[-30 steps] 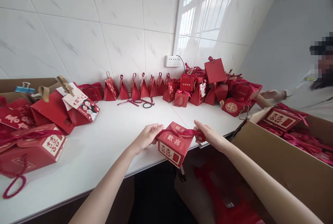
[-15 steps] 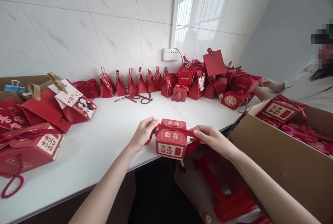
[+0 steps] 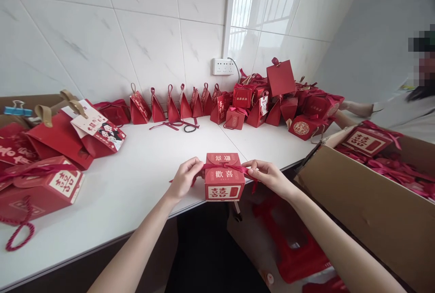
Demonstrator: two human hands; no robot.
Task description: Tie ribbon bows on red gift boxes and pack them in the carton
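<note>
A small red gift box (image 3: 224, 179) with gold characters stands upright at the front edge of the white table (image 3: 142, 179). A red ribbon (image 3: 222, 165) runs across its top. My left hand (image 3: 185, 178) pinches the ribbon's left end beside the box. My right hand (image 3: 267, 175) pinches the right end, fingers closed on it, with a loose tail hanging below.
Red gift boxes and bags line the tiled wall (image 3: 176, 107) and pile up at the corner (image 3: 282, 102) and far left (image 3: 44, 184). An open cardboard carton (image 3: 367, 193) of red boxes stands at right. Another person's hand (image 3: 355, 108) rests near the pile. A red stool (image 3: 292, 247) sits below.
The box has been turned from tilted to upright and square-on at the table edge. Both hands have drawn in closer to its sides, still holding the ribbon ends.
</note>
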